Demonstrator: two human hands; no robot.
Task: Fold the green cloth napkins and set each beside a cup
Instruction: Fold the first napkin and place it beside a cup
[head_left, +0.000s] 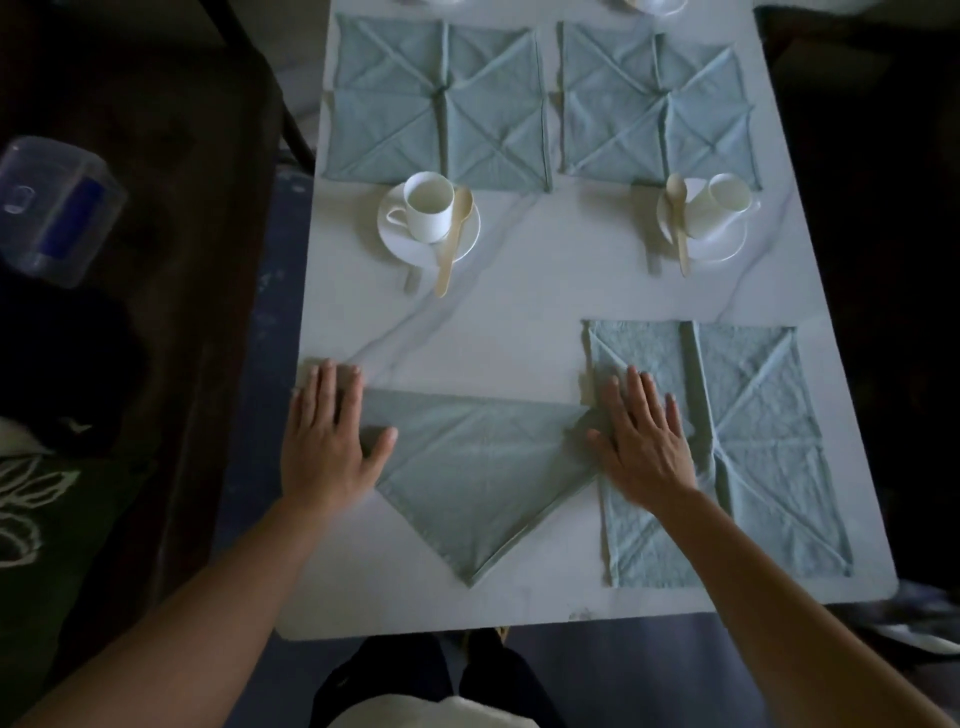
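At the bottom centre of the frame, one green napkin (478, 467) lies folded into a triangle on the white table (467, 332), long edge away from the person, point toward them. The left hand (332, 436) lies flat with straight fingers on its left corner. The right hand (641, 441), equally flat and spread, presses the right corner and also overlaps the edge of a second napkin (753, 441), which lies open and creased at the lower right. Neither hand grips anything.

In the middle of the frame stand two white cups on saucers, each with a wooden spoon: the left cup (427, 205) upright, the right cup (722, 200) apparently tilted on its saucer. Beyond them, toward the top, two more napkins (436, 98) (657, 104) lie spread flat, showing only crease lines.

By my reading the task is at an early stage. One napkin is partway through folding, three are unfolded, and none sits folded beside a cup. The triangle probably needs further folds before it is placed.
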